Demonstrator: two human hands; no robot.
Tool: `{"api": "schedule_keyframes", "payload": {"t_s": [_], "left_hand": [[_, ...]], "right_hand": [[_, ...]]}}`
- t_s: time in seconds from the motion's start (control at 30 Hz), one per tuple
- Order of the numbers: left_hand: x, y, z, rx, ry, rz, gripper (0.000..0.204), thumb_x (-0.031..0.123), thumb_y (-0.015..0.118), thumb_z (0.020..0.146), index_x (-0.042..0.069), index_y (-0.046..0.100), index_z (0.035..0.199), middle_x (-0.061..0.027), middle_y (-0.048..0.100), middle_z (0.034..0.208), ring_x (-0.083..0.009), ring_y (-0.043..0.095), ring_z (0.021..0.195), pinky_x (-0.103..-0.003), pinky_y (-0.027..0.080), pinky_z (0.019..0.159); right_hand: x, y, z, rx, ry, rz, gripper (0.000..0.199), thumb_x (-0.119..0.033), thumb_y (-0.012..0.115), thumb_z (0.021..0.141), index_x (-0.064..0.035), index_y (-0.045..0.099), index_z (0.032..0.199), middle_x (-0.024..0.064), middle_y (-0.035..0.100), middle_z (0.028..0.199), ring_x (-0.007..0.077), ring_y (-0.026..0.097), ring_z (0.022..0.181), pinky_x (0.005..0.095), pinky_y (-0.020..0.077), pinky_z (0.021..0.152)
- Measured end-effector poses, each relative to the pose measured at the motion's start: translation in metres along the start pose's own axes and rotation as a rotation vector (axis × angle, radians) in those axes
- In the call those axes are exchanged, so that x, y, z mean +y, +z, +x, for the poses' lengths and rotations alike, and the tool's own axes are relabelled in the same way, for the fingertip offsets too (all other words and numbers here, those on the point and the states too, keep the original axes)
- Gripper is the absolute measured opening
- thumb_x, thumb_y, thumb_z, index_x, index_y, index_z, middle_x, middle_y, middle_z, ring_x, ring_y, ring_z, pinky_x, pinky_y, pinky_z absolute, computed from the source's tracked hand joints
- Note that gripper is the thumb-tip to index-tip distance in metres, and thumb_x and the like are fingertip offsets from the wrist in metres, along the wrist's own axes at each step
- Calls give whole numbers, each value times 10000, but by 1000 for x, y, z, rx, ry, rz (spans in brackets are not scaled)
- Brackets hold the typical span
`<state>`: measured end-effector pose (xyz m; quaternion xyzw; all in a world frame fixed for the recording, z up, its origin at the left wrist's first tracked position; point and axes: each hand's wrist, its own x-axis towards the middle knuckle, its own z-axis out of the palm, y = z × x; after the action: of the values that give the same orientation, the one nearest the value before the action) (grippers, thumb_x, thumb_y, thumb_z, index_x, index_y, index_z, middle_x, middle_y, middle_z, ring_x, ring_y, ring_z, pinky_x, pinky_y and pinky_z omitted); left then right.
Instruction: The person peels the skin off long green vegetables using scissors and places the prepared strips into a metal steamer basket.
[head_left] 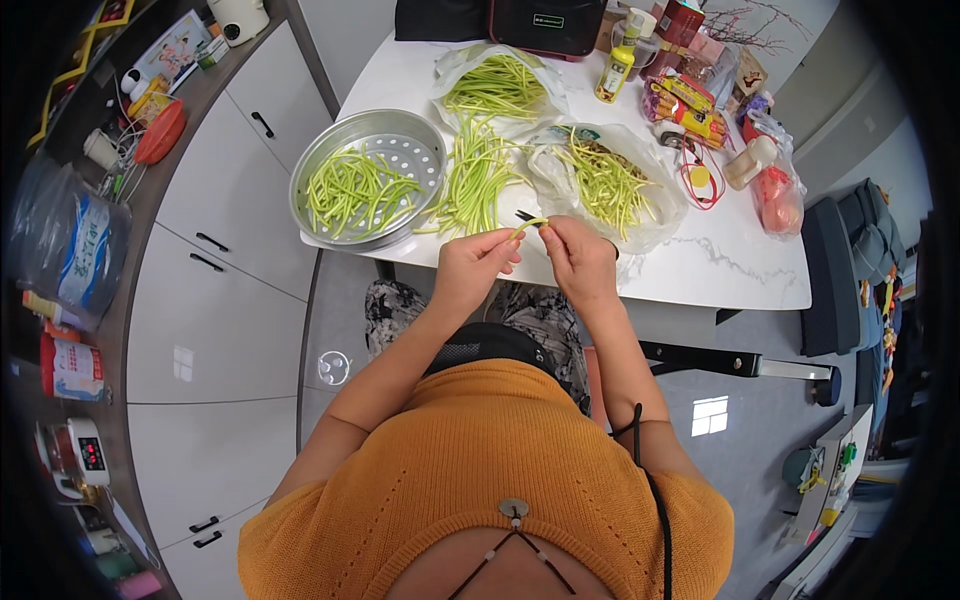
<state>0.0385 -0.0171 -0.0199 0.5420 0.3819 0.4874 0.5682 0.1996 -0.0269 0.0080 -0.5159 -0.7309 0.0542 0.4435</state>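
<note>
Over the table's near edge, my left hand (pixel 480 265) pinches one end of a green stem (pixel 529 226) that looks like a garlic scape. The other end is pinched in my right hand (pixel 582 262), so the stem bends between them. A small dark pointed thing (pixel 526 215) shows beside it; I cannot tell what it is. Just beyond lies a loose pile of long stems (pixel 475 180). To the left, a round metal pan with a perforated base (pixel 428 150) holds shorter cut pieces (pixel 350 195). A plastic bag (pixel 660 215) to the right holds thin, yellowish trimmings (pixel 610 185).
Another plastic bag (pixel 445 75) of long stems lies farther back on the white marbled table (pixel 740 270). A yellow-green bottle (pixel 615 70), snack packs (pixel 685 110) and a bag with red contents (pixel 778 190) crowd the right side. Cabinets (pixel 220 300) stand at the left.
</note>
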Motion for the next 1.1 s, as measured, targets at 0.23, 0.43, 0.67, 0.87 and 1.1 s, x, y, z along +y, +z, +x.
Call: {"api": "schedule_keyframes", "payload": {"t_s": [0.23, 0.43, 0.67, 0.87, 1.1], "left_hand": [[0, 4, -3, -37, 2, 105, 221, 96, 576, 859, -25, 628, 1036, -62, 643, 775, -68, 562, 639, -192, 481, 604], [-3, -2, 1, 0, -14, 17, 216, 107, 560, 871, -18, 631, 1032, -52, 635, 753, -65, 552, 622, -191, 478, 593], [0, -7, 5, 68, 20, -23, 215, 135, 545, 884, -20, 638, 999, -46, 630, 755, -70, 544, 638, -191, 446, 606], [1, -17, 11, 147, 8, -194, 250, 176, 538, 893, -29, 619, 1013, -43, 629, 818, -72, 549, 696, -198, 433, 654], [9, -58, 28, 399, 151, -94, 235, 136, 546, 886, -41, 611, 1025, -57, 640, 854, -81, 561, 725, -215, 460, 675]], "right_hand": [[3, 3, -2, -103, 173, 196, 151, -204, 548, 861, -60, 582, 833, 125, 574, 689, 304, 568, 597, 355, 440, 522], [-14, -6, 4, -160, 19, -112, 192, -215, 532, 859, -67, 523, 738, 113, 546, 643, 317, 552, 588, 389, 425, 510], [-20, -9, 3, -294, 10, -102, 216, -230, 524, 854, -63, 516, 718, 125, 551, 637, 330, 553, 598, 411, 423, 522], [-23, -18, 6, -420, 96, -48, 224, -244, 539, 839, -53, 546, 723, 146, 561, 627, 352, 553, 615, 419, 428, 543], [20, -26, 6, -264, 254, 29, 258, -290, 574, 824, -44, 593, 748, 168, 559, 619, 346, 546, 583, 399, 420, 539]]}}
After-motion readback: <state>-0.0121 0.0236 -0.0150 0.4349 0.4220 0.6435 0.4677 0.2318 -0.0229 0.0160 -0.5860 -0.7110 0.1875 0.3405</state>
